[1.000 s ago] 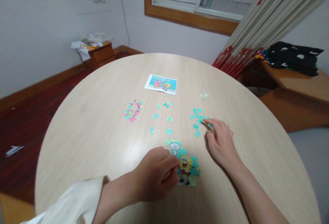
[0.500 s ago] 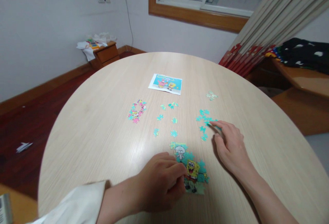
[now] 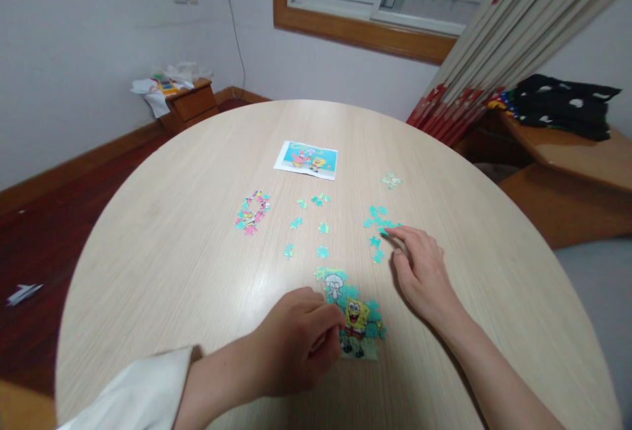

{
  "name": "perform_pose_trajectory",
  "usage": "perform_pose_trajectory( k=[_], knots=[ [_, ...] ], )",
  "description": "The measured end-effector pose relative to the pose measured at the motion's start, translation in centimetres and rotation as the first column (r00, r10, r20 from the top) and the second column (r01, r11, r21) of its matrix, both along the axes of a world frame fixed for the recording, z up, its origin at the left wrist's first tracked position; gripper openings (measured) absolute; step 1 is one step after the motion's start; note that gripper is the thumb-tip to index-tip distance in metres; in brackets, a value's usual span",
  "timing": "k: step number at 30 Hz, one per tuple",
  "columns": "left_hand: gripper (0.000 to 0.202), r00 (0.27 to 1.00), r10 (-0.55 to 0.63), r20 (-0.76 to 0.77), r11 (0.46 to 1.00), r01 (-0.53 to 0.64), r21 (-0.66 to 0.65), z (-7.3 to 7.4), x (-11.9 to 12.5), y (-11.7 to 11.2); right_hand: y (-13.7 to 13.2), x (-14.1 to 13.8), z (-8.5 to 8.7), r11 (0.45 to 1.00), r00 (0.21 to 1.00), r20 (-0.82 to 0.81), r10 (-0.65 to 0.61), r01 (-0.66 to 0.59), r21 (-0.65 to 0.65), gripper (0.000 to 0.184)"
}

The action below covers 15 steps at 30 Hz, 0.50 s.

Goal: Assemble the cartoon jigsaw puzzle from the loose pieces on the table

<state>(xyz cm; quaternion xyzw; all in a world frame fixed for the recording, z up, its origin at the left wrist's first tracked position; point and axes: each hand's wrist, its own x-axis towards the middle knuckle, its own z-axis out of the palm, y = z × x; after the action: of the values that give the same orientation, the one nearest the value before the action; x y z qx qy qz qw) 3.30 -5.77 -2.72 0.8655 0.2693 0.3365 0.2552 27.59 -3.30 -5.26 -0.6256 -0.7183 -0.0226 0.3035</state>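
Observation:
A partly joined jigsaw puzzle [image 3: 356, 317] lies near me, showing a yellow square character and a pale long-headed one. My left hand [image 3: 299, 339] is closed at the puzzle's left edge, covering part of it; its fingertips are curled under, and whatever they may hold is hidden. Farther right, my right hand [image 3: 419, 268] reaches over a group of turquoise puzzle pieces [image 3: 379, 221]. Its index fingertip touches one piece at the lower right of that group, and the thumb stands apart from the finger.
A printed reference picture [image 3: 309, 160] lies toward the far side of the round table [image 3: 162, 232]. Pink and mixed pieces [image 3: 251, 214] form a ring-like heap on the left. Several loose turquoise-yellow pieces [image 3: 322, 227] are spread mid-table, with pale green pieces [image 3: 392, 180] farther right.
The whole view has shifted slightly, moving the scene left in the picture. Both hands keep nearly the same pose and place on the table; no piece has visibly moved.

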Motion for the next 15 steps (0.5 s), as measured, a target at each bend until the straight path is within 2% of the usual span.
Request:
perform_pose_trajectory(
  k=[5,10,15],
  knots=[
    [0.022,1.000,0.030,-0.003,1.000,-0.030,0.005,-0.5,-0.1,0.1,0.0,0.1,-0.1,1.000,1.000,-0.006,-0.005,0.005,-0.021,0.030],
    [0.022,0.997,0.083,0.001,0.995,-0.083,-0.056,-0.8,-0.3,0.7,0.0,-0.1,-0.1,0.999,0.999,-0.032,-0.007,0.006,-0.036,0.031],
    [0.022,0.980,0.200,-0.020,0.977,-0.201,-0.065,-0.7,-0.7,1.5,0.1,-0.2,-0.1,0.999,0.999,-0.039,-0.007,0.005,-0.054,0.032]
  ],
)
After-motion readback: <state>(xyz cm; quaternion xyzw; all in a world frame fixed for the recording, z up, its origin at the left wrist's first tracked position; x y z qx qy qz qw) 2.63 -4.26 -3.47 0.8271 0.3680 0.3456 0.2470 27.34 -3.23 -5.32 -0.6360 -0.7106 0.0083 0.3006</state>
